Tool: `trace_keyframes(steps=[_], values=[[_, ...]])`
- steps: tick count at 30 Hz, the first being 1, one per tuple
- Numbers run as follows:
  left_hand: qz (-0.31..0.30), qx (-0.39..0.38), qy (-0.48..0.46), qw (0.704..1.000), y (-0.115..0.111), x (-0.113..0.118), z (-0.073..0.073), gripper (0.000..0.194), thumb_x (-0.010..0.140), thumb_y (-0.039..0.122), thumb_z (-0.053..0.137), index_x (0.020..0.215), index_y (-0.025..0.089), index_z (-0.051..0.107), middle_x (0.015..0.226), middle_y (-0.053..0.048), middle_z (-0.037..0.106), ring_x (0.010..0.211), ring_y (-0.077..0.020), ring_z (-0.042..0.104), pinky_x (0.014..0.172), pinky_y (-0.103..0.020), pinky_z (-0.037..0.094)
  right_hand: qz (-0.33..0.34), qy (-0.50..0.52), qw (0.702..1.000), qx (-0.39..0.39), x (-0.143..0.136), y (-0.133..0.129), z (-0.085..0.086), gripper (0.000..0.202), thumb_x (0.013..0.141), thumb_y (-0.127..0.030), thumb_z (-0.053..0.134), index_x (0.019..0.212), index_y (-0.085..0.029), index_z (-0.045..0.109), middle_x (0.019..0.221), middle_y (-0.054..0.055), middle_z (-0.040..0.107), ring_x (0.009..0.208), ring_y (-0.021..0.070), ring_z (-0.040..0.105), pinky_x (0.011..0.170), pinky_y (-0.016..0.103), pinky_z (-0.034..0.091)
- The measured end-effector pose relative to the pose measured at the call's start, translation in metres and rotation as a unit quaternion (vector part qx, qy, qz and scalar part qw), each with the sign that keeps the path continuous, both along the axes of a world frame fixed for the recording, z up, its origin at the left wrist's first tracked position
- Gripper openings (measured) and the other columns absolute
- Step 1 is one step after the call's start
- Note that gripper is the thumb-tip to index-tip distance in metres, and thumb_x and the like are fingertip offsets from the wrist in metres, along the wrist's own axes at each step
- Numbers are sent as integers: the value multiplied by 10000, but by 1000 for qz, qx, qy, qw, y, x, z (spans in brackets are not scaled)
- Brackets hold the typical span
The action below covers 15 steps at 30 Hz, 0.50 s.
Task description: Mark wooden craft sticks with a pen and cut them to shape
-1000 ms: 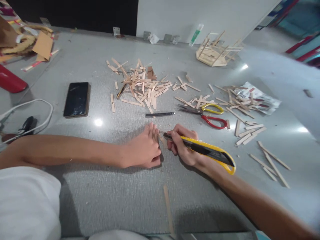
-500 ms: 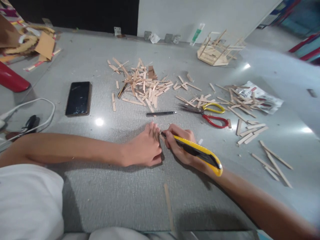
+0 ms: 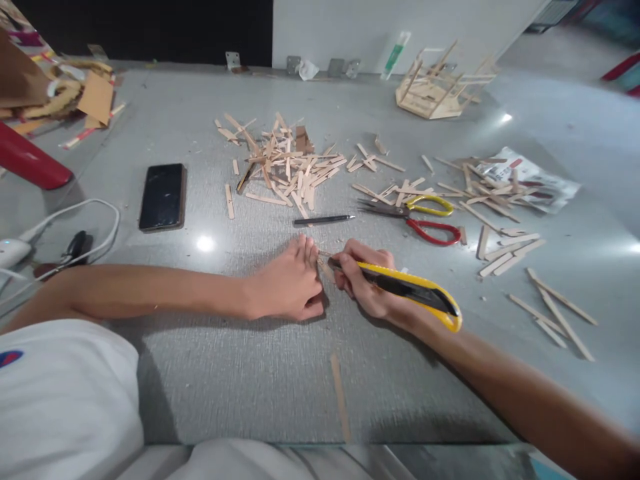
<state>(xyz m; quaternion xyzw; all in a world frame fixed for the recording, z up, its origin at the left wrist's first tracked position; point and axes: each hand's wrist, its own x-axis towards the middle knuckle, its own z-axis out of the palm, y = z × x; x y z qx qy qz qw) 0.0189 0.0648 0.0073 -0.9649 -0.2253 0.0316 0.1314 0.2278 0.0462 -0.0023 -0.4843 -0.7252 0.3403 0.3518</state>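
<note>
My left hand (image 3: pixel 293 280) presses down on the grey table with its fingers closed over a small wooden stick (image 3: pixel 326 270), most of which is hidden under them. To its right, my right hand (image 3: pixel 363 277) grips a yellow and black utility knife (image 3: pixel 410 287). The knife's tip points left, at the stick's visible end beside my left fingertips. Just beyond both hands lies a black pen (image 3: pixel 324 220). Scissors with one yellow and one red handle (image 3: pixel 407 212) rest a little farther right. A single wooden stick (image 3: pixel 340 398) lies near the table's front edge.
Cut wooden sticks (image 3: pixel 295 163) are heaped beyond the pen, with more sticks (image 3: pixel 510 253) scattered at the right. A phone (image 3: pixel 163 197) lies at the left, near a white cable (image 3: pixel 117 220). A wooden stick frame (image 3: pixel 433 100) stands at the back beside a green-labelled tube (image 3: pixel 395 57).
My right hand has drawn the knife slightly right, away from my left fingertips, so more of the stick shows. The whole view has shifted a little.
</note>
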Motion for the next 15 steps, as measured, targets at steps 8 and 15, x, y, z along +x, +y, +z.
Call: trace_keyframes(steps=[8,15], values=[[3,41,-25,999,-5,2,-3,711,1016,524,492,1302,-88,714,1346,-357,663,1271,-466,682,1098,-551,449,-10,30,999,-34,-6,3,2,416,1099,-526,497,793,-244,500,556,-49,612,411,99,497,467,265,401],[2,81,-61,995,-11,1,-8,752,1018,544,497,1253,-137,716,1260,-377,698,1199,-463,722,1073,-535,479,-9,16,999,-45,-6,3,1,426,1097,-537,491,790,-241,505,567,-35,618,438,105,504,465,250,385]])
